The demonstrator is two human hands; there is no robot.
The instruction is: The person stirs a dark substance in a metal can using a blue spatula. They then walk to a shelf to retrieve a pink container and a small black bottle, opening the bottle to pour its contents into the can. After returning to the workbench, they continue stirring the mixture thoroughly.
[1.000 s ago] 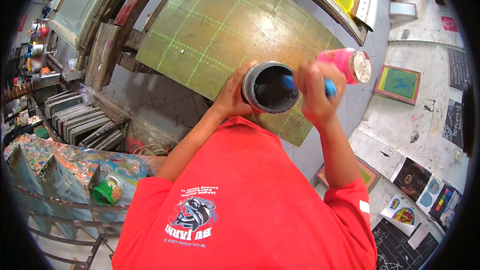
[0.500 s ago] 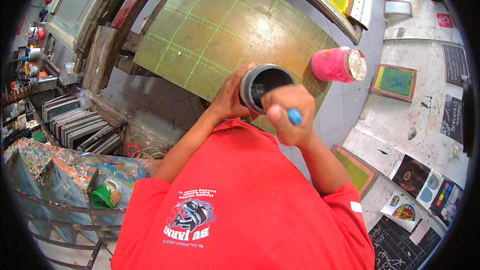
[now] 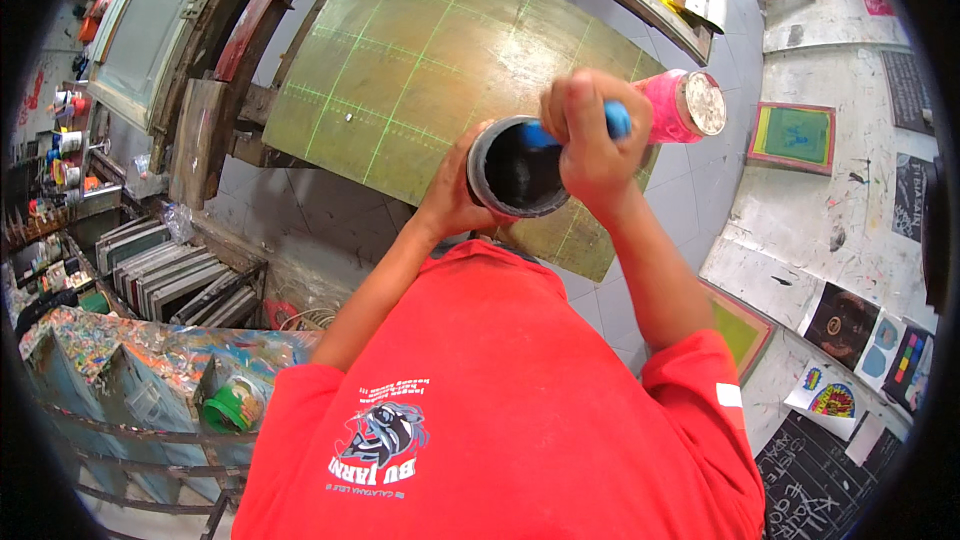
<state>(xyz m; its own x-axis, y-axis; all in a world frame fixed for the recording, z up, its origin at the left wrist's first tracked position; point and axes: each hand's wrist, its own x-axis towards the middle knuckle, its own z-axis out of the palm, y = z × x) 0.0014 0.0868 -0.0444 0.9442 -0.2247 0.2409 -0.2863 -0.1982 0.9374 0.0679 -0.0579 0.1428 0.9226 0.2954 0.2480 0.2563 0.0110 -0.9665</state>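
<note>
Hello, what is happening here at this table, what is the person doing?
A person in a red shirt holds a round dark can in the left hand. The right hand grips a blue-handled tool whose end dips into the can's dark contents. This happens above a green gridded board. A pink jar stands on the board, just beyond the right hand.

Head-worn fisheye, steeply downward, close overhead

Pink lidded jar (image 3: pixel 685 105) on the green platen, green-and-yellow framed screen (image 3: pixel 791 136) right, colourful prints (image 3: pixel 870 340) lower right
</note>
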